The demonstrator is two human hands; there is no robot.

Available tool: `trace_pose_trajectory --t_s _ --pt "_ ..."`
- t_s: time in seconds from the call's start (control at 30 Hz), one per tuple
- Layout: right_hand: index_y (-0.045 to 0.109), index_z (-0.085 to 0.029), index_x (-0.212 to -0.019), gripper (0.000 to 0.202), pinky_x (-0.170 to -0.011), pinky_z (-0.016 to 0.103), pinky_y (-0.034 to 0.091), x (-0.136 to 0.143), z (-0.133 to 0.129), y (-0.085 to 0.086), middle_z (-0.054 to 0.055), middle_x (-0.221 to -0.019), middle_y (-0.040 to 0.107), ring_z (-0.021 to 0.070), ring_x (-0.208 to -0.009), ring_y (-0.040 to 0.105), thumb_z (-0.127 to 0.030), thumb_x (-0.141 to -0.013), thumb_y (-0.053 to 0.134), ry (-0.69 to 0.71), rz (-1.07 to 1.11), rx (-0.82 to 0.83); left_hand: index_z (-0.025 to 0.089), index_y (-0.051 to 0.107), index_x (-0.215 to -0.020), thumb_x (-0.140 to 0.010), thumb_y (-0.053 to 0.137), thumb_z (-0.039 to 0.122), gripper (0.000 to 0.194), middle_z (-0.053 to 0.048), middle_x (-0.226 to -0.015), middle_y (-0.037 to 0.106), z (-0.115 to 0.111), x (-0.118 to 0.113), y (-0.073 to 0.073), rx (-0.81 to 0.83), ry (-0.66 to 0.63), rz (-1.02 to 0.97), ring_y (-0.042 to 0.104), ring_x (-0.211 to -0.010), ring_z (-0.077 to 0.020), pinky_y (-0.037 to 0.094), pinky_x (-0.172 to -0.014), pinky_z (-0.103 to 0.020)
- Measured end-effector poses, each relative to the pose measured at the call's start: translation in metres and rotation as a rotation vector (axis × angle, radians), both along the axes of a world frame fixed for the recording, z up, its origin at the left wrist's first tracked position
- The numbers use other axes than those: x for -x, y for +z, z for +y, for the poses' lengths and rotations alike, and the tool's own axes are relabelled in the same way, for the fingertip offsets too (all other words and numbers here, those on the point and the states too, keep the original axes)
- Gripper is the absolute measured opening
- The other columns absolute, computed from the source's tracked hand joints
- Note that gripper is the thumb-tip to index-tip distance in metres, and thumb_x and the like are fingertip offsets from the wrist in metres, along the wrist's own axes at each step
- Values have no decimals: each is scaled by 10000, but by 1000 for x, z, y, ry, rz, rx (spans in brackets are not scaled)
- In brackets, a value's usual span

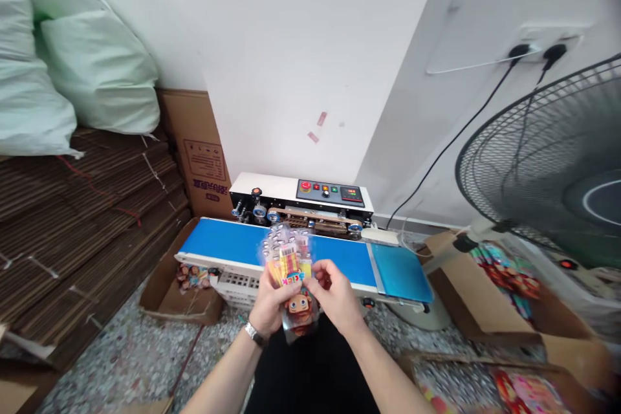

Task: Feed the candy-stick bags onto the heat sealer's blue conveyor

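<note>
Clear printed packet (298, 305) at near edge of blue belt (228, 242); left hand (270, 301) clasps one side, right hand (336, 294) pinches the other; likely light, slick, floppy film over stiffer contents; best gripped by both sides.

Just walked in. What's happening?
A person's left hand grips a clear plastic pouch printed with a cartoon face; the right hand is at its right edge. It's held at the near side of a flat blue belt, before a white box-shaped machine with a black control panel. Printed packs lie in a brown cardboard box to the left.
</note>
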State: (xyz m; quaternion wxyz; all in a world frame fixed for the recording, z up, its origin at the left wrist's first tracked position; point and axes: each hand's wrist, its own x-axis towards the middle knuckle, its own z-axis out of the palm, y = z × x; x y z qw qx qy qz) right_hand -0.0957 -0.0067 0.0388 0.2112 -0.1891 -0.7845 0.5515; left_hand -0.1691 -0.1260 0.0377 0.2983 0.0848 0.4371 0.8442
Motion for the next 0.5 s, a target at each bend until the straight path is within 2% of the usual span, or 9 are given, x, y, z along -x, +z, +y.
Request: trace_pose_trajectory --t_s 0.1,0.23,0.4,0.5 --pt "493 -190 -785 257 -559 216 396 8 -2 -2 -22 -684 486 118 -600 456 -431 -773 580 17 57 127 140 546 -965 -531 763 132 485 -92 -893 684 -3 4 2 -10 12 -14 641 -780 -220 492 -742 -347" --pt "458 -201 -791 278 -547 206 385 11 -6 -3 -41 -667 473 106 -582 453 -419 -747 624 -18 127 263 132 553 -971 -565 754 158 454 -111 -925 681 -5 6 4 11 51 -23 642 -803 -227 493 -764 -357" --pt "498 -196 -929 342 -604 250 436 7 -11 -1 -3 -697 553 155 -651 528 -444 -734 628 -12 146 457 130 546 -960 -566 758 164 448 -113 -920 683 -5 -2 3 37 96 -49 649 -778 -224 504 -739 -348" --pt "535 -186 -848 301 -600 250 437 2 -12 0 20 -749 568 163 -678 531 -470 -759 581 8 163 484 131 538 -960 -565 751 145 449 -114 -916 682 -7 -11 2 6 83 -36 650 -775 -231 507 -733 -359"
